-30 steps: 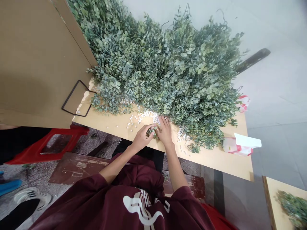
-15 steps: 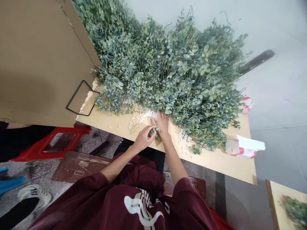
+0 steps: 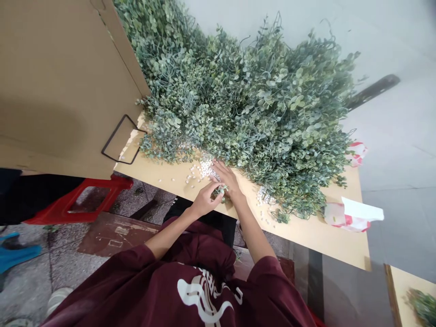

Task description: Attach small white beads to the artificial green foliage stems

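My left hand is closed in a pinch around a small artificial leaf sprig at the table's near edge. My right hand lies just beyond it, palm down, fingers stretched over a small heap of white pieces. Those fingers rest at the heap's right side; whether a piece is under them is hidden. A large pile of artificial greenery rises directly behind both hands, and more white pieces lie to the right.
A big cardboard box stands at the left, with a black wire frame by the table. Crumpled red-and-white plastic lies near the right end. A red stool and a person's shoe are lower left.
My right fingers have shifted left onto the white pieces. My left hand stays by the sprig, its fingers now closer together around it. The whole view has slid slightly.
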Demonstrator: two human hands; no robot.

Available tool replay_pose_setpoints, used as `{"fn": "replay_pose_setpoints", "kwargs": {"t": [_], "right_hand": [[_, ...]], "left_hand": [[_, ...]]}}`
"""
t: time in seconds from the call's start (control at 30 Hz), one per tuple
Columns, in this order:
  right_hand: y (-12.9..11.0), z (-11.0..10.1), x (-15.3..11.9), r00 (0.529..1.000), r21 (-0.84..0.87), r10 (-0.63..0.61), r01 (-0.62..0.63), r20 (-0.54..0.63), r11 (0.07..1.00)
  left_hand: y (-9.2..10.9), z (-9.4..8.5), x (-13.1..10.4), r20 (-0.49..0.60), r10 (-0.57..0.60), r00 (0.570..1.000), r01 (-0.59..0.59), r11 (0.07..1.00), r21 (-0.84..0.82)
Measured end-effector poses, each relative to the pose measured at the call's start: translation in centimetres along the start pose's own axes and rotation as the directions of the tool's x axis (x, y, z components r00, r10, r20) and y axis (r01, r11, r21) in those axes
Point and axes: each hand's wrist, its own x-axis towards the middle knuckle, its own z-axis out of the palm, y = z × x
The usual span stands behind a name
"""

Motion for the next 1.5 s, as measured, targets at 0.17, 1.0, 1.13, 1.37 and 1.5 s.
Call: {"fn": "replay_pose_setpoints", "kwargs": {"t": [0.17,1.0,1.13,1.37,1.5], "right_hand": [[0.1,-1.0,-1.6,0.979,0.114,-0.178,0.188,-0.096,0.975],[-1.1,-3.7,-7.3,0.944,-0.099,0.329,-0.327,0.001,0.94],[-1.2,-3.5,-6.9,0.944,-0.049,0.33,-0.331,-0.019,0.942],[0.1,-4.0,-7.5,0.906,0.203,0.413,-0.389,-0.094,0.899],[0.9,-4.0,-7.7,0.857,0.432,0.504,-0.416,-0.108,0.8]], "left_hand": [[0.0,-0.2,-0.1,0.006,0.019,1.0,-0.019,1.0,-0.015],[-0.4,-0.2,-0.8,-0.126,-0.003,0.992,0.005,1.0,0.01],[-0.4,0.0,-0.9,-0.093,-0.089,0.992,0.093,0.995,0.04],[-0.5,0.3,-0.8,-0.071,-0.183,0.981,0.182,0.983,-0.016],[-0.1,0.2,-0.4,-0.04,-0.19,0.981,0.188,0.982,-0.031]]}}
